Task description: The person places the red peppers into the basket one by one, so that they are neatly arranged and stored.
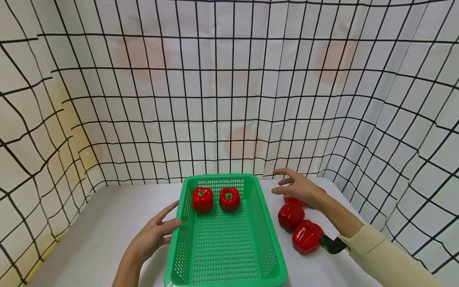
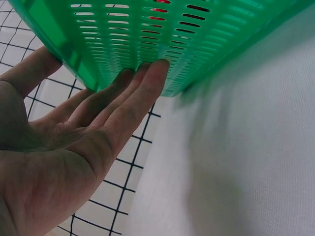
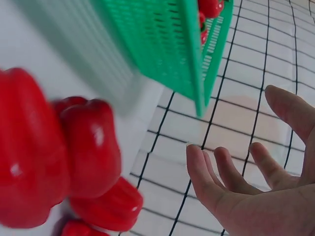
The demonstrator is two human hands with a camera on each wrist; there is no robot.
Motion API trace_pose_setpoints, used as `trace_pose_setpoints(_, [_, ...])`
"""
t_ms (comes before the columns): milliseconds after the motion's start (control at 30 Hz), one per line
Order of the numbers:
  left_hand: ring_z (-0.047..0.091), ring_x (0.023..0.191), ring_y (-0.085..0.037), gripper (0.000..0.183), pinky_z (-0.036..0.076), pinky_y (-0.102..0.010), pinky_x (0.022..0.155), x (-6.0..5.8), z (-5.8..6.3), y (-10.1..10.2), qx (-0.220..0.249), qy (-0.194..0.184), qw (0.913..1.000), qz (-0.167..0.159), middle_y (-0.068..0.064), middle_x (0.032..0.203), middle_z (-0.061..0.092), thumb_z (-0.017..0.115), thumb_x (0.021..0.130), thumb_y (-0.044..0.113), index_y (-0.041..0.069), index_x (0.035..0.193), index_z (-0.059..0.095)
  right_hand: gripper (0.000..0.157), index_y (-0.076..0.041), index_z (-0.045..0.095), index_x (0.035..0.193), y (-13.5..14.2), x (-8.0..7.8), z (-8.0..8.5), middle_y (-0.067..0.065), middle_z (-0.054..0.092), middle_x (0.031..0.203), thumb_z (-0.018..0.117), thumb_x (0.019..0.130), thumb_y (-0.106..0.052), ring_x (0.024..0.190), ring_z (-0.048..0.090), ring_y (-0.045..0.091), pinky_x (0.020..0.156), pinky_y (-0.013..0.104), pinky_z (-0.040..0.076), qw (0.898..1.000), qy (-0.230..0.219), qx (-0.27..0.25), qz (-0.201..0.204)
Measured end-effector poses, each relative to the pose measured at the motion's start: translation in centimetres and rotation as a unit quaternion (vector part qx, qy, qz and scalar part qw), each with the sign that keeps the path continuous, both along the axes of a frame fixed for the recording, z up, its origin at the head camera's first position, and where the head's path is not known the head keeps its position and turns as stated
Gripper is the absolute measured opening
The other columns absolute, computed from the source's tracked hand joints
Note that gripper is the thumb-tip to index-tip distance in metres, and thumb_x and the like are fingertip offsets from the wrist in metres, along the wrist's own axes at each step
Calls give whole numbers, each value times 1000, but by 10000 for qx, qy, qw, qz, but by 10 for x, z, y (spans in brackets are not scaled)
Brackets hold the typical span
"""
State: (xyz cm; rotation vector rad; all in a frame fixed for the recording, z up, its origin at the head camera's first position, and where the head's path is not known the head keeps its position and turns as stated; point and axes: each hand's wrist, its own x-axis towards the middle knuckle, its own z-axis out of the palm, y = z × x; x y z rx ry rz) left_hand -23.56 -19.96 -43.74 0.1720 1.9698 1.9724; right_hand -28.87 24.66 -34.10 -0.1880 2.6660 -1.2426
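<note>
A green plastic basket (image 1: 226, 247) with slotted walls stands on the white table. Two red bell peppers, one on the left (image 1: 202, 200) and one on the right (image 1: 229, 199), sit upright at its far end. My left hand (image 1: 154, 233) touches the basket's left side, its fingers fairly straight against the slotted wall (image 2: 142, 44) and the thumb at the rim. Off the basket's right side, my right hand (image 1: 299, 187) hovers with spread fingers and holds nothing. Below and beside it lie several red bell peppers (image 1: 291, 216), large in the right wrist view (image 3: 91, 147).
Black wire grid panels (image 1: 233, 83) enclose the table at the back and both sides, with white sheeting behind. White table surface (image 1: 104, 223) extends left of the basket. A black strap piece (image 1: 333, 244) sits at the right sleeve cuff, close to the nearest loose pepper.
</note>
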Motion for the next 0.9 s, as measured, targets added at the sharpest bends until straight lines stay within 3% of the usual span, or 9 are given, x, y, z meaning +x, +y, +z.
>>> trace_pose_setpoints(233, [69,117,-36,77,58,-47,94,1,0,-1,13,-2,10000,8,-23,149,52,64,99,30,29,163,21,81,-17,37,154,29,15,-11,29,51,143,79,88,-34,110,65,35,85,44,62,9997,-102,-95,-201])
trace_pose_setpoints(567, [68,117,-37,78,58,-47,94,2,-1,0,26,47,10000,-7,-25,151,49,64,99,31,28,163,19,83,-5,31,155,68,35,-27,31,50,142,76,90,-30,122,56,40,88,46,62,9998,-66,18,-175])
trace_pose_setpoints(900, [69,116,-36,77,59,-45,94,1,0,-1,-4,2,10000,-12,-24,148,52,64,100,30,27,163,19,86,-2,30,155,89,49,-45,29,52,138,75,91,-39,121,58,39,92,48,60,9970,-530,46,-570])
